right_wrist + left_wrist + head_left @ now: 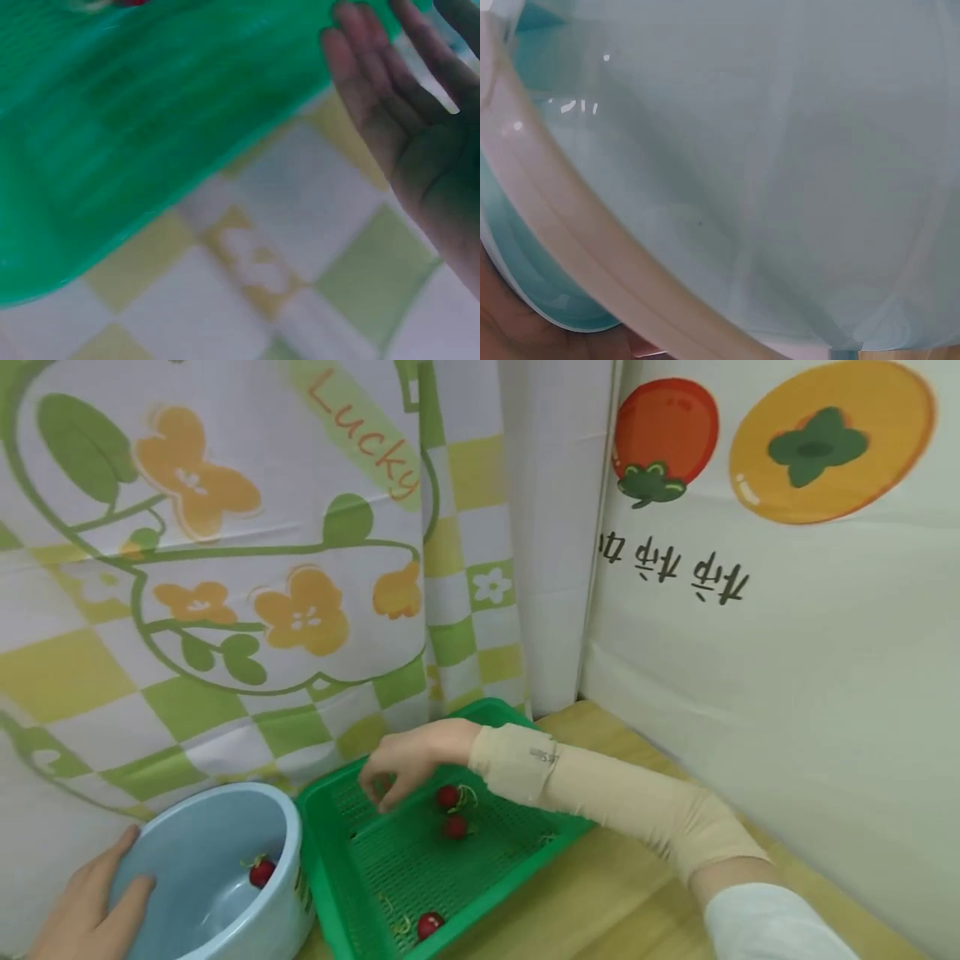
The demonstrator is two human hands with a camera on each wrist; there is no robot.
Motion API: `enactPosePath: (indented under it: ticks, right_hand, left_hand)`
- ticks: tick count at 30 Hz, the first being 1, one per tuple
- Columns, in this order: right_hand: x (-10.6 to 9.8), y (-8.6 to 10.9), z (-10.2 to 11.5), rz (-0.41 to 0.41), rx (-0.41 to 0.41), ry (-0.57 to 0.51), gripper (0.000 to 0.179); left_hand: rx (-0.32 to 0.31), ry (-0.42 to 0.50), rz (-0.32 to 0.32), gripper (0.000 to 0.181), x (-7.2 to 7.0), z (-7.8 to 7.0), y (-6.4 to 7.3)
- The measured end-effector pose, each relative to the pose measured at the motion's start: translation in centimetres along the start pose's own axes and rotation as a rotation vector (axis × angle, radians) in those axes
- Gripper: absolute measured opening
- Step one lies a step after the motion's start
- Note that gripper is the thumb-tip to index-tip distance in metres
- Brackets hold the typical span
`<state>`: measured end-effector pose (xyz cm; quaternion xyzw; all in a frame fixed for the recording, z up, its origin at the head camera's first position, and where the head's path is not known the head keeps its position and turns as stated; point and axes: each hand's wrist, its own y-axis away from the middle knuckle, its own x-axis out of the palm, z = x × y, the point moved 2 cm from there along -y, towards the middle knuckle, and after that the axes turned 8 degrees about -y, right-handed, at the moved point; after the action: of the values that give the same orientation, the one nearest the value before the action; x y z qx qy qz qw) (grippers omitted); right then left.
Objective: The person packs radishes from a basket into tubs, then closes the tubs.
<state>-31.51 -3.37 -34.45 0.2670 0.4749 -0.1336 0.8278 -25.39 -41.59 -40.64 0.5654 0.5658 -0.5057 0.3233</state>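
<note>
At the lower left of the head view, my left hand (90, 902) grips the near-left rim of a light blue bucket (286, 860). The left wrist view shows the bucket's pale outer wall (795, 165) and its pinkish handle (607, 247). One red radish (261, 871) lies inside the bucket. My right hand (405, 764) hangs over a green plastic basket (318, 868), fingers loosely bent and holding nothing. Two radishes (447, 797) lie close together in the basket by the right wrist, and another radish (431, 926) sits near its front edge.
Bucket and basket stand side by side on a wooden table (615, 893). A patterned green and yellow cloth (315, 727) hangs right behind them. On the right rises a white wall covering (810, 677) printed with fruit. Loose stem bits (547, 839) lie in the basket.
</note>
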Motion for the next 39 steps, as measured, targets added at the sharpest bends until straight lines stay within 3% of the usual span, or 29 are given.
enactPosePath:
  ticks: [6,9,16,19,25,39]
  right_hand:
    - [2.7,4.5,-5.0,0.051,0.224,0.033,0.039]
    - [3.5,6.1,-6.4,0.089,0.244,0.014,0.039]
    - [4.7,10.3,-7.6,0.110,0.241,-0.192,0.037]
    - [5.5,10.9,-7.2,0.150,0.251,-0.211,0.041]
    - [6.1,11.4,-7.2,0.140,0.287,-0.092,0.036]
    - [8.1,11.3,-6.7,0.131,0.233,-0.056,0.019]
  left_hand:
    - [0.036,0.118,0.007,0.062,0.6,-5.5,0.0]
    - [0.003,0.134,0.017,0.061,1.1,-7.2,0.5]
    - [0.048,0.177,0.032,0.061,1.1,-10.4,-1.2]
    - [0.053,0.181,0.037,0.061,1.0,-11.2,-1.6]
    - [0.032,0.192,0.051,0.062,0.9,-11.9,-1.8]
    - [0.010,0.209,0.065,0.061,0.9,-12.5,-1.5]
